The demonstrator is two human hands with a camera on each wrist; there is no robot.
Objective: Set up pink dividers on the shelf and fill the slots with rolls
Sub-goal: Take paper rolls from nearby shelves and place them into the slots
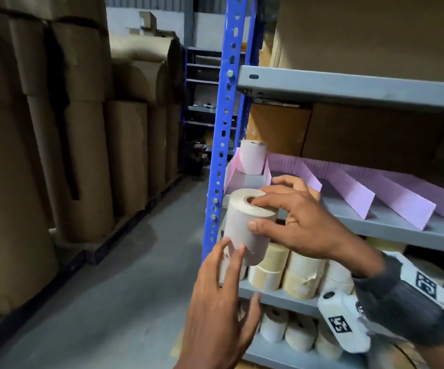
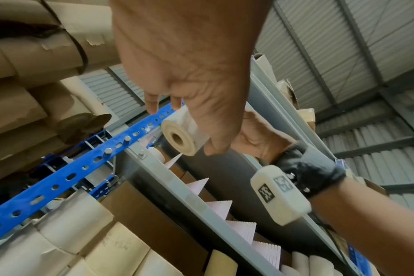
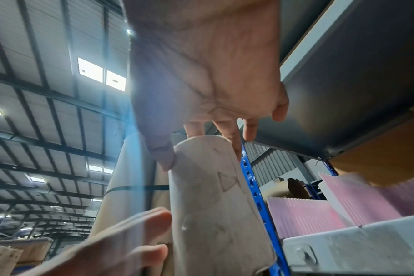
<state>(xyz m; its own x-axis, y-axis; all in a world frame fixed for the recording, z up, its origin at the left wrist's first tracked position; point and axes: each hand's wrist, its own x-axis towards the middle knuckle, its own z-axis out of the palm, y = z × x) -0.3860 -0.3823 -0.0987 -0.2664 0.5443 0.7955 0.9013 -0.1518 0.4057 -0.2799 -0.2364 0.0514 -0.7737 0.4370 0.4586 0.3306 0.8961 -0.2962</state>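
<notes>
A white paper roll (image 1: 245,225) (image 2: 182,134) (image 3: 213,196) is held upright in front of the grey shelf (image 1: 401,230), at its left end. My right hand (image 1: 282,214) (image 3: 201,93) grips the roll's top, fingers over the core hole and thumb on the side. Below it, my left hand (image 1: 223,283) (image 2: 189,74) touches the roll's lower part with straight fingers. Pink dividers (image 1: 359,193) (image 3: 303,214) (image 2: 241,229) stand in a row on the shelf. Another white roll (image 1: 252,158) stands at the back of the leftmost slot.
A blue perforated upright (image 1: 223,123) stands right beside the roll. Lower shelves hold several cream and white rolls (image 1: 303,275). Brown boxes (image 1: 362,129) line the back of the shelf under a grey upper shelf (image 1: 348,86). Large brown paper reels (image 1: 82,155) fill the left side.
</notes>
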